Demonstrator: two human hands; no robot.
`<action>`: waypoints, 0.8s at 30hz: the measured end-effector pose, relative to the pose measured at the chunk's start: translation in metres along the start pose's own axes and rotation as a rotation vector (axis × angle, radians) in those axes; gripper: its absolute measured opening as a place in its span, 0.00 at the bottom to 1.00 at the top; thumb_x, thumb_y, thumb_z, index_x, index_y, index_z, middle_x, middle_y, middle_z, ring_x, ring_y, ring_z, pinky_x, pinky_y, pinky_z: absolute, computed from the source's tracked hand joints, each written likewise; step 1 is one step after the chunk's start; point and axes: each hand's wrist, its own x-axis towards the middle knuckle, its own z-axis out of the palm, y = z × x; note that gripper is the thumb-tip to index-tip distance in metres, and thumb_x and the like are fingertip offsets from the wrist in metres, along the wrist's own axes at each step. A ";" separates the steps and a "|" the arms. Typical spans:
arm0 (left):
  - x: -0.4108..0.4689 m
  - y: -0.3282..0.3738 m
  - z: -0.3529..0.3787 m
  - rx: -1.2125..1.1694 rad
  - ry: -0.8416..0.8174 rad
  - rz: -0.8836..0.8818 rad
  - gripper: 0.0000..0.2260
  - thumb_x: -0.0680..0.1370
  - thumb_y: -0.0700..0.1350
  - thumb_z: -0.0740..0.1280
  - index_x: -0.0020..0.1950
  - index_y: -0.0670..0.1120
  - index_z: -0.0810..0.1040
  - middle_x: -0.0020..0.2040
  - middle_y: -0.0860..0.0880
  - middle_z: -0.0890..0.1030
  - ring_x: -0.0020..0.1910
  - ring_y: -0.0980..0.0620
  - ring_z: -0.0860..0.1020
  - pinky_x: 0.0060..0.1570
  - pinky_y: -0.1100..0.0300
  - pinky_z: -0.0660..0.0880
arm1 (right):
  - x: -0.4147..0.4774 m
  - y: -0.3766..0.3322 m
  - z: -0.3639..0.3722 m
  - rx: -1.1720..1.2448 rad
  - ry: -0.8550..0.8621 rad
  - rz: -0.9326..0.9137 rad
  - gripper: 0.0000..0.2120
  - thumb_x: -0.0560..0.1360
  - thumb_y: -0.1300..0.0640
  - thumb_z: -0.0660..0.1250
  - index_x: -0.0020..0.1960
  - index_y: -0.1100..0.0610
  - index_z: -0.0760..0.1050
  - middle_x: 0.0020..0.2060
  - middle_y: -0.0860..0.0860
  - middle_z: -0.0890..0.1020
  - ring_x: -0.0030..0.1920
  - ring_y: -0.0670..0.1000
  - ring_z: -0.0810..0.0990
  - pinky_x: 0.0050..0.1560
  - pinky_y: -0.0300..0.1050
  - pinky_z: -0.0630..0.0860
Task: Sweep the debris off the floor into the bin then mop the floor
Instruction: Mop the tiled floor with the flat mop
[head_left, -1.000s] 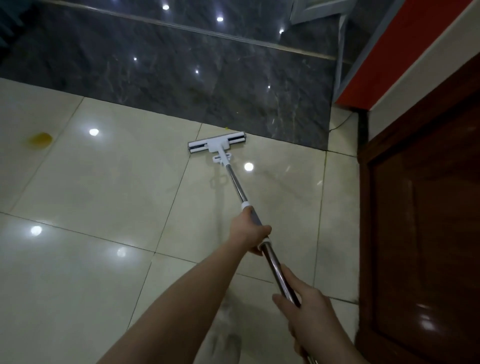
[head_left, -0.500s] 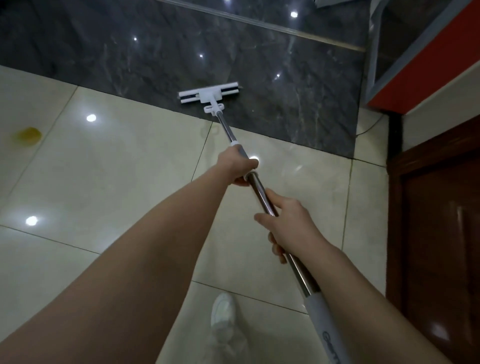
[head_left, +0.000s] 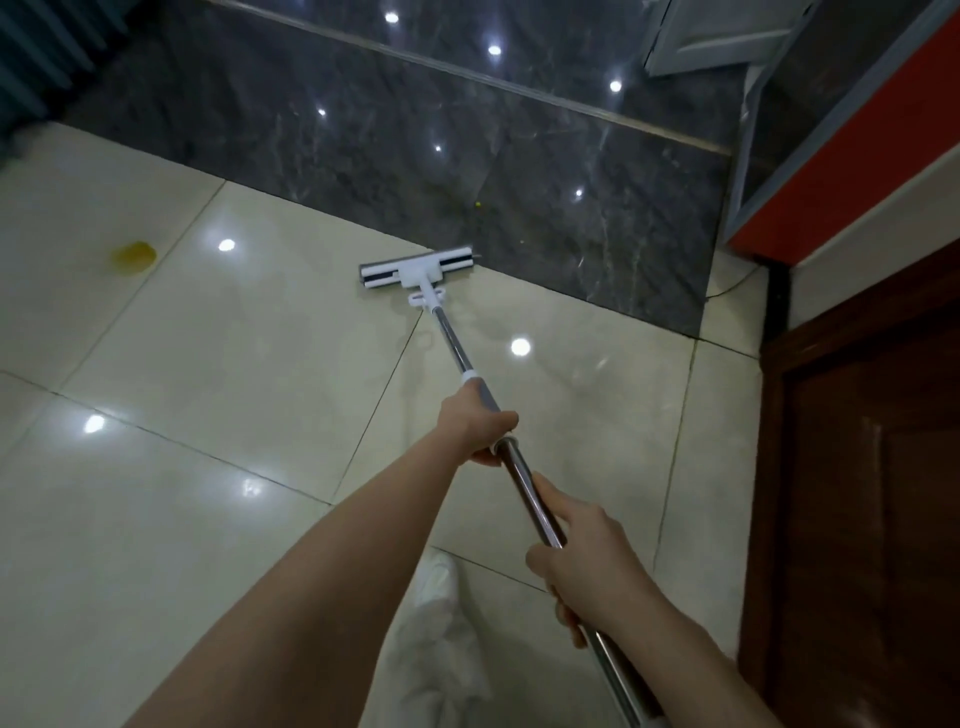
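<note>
A mop with a white flat head (head_left: 416, 270) and a steel handle (head_left: 524, 486) lies across the glossy cream tile floor (head_left: 218, 374). Its head sits on the cream tiles right at the edge of the dark marble strip (head_left: 467, 140). My left hand (head_left: 480, 428) grips the handle at its grey sleeve, farther down the pole. My right hand (head_left: 584, 569) grips the steel part nearer to me. A small yellow speck (head_left: 476, 204) lies on the dark marble beyond the mop head.
A yellow object (head_left: 134, 255) sits on the cream tiles at the left. A dark wooden door (head_left: 872, 493) fills the right side, with a red panel (head_left: 852, 156) above it. My white shoe (head_left: 439, 579) shows below the arms. A thin cable (head_left: 732, 283) runs by the wall.
The mop head went forward onto the dark marble, then came back to the cream tiles at the marble's edge. Both hands kept their grip and drew back toward me.
</note>
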 end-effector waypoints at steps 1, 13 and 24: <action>-0.018 -0.012 0.006 -0.023 0.009 -0.016 0.21 0.72 0.42 0.71 0.59 0.52 0.65 0.50 0.41 0.72 0.37 0.43 0.83 0.26 0.54 0.79 | -0.018 0.009 0.002 -0.022 -0.018 -0.010 0.38 0.71 0.65 0.62 0.66 0.26 0.59 0.33 0.57 0.76 0.20 0.51 0.73 0.20 0.42 0.74; -0.207 -0.139 0.057 -0.224 0.195 -0.210 0.27 0.70 0.44 0.73 0.62 0.53 0.62 0.45 0.45 0.71 0.36 0.45 0.78 0.19 0.58 0.75 | -0.169 0.101 0.017 -0.317 -0.259 -0.184 0.33 0.66 0.51 0.62 0.67 0.26 0.64 0.36 0.44 0.81 0.33 0.41 0.79 0.33 0.30 0.73; -0.170 -0.135 -0.040 -0.336 0.269 -0.207 0.22 0.71 0.42 0.72 0.59 0.51 0.65 0.49 0.43 0.71 0.38 0.42 0.80 0.22 0.53 0.78 | -0.110 0.021 0.071 -0.393 -0.207 -0.224 0.31 0.61 0.41 0.63 0.58 0.18 0.60 0.34 0.47 0.79 0.26 0.41 0.75 0.33 0.38 0.76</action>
